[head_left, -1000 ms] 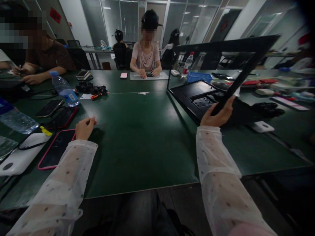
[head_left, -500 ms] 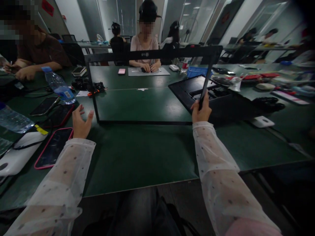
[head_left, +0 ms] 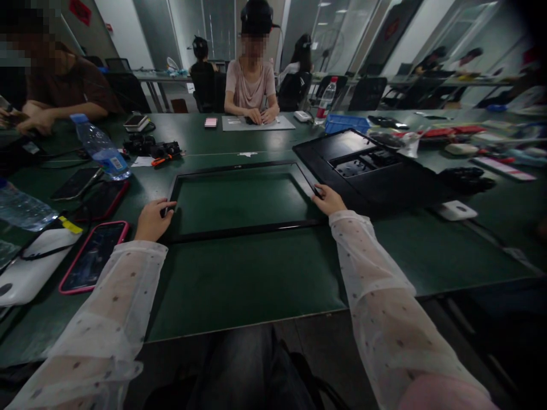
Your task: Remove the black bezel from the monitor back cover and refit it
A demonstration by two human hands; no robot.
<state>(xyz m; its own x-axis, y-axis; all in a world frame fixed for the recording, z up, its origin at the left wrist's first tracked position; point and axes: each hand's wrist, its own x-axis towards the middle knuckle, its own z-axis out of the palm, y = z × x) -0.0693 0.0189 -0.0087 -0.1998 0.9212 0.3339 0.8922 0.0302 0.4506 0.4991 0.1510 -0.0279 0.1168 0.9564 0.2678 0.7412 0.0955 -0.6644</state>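
Note:
A thin black screen bezel (head_left: 256,230), an empty rectangular frame, lies flat or nearly flat over the green table (head_left: 256,279) in front of me. My left hand (head_left: 152,220) grips its left side, thumb and fingers closed around the edge. On the opposite side, my right hand (head_left: 331,200) pinches the right edge. Just beyond my right hand rests a large black plastic back panel (head_left: 401,185) with a rectangular recess, close to the bezel's right edge. Whether the bezel's lower bar fully touches the table I cannot tell.
Phones, among them one in a pink case (head_left: 94,256), a white power bank (head_left: 34,267) and a water bottle (head_left: 102,149) stand at the left. A blue basket (head_left: 347,124) is at the back right. A person (head_left: 252,85) sits opposite, another at far left.
The bezel has tipped down from upright to lying flat. My left hand, open and apart from it before, now grips its left side. My right hand has shifted slightly left, still holding it.

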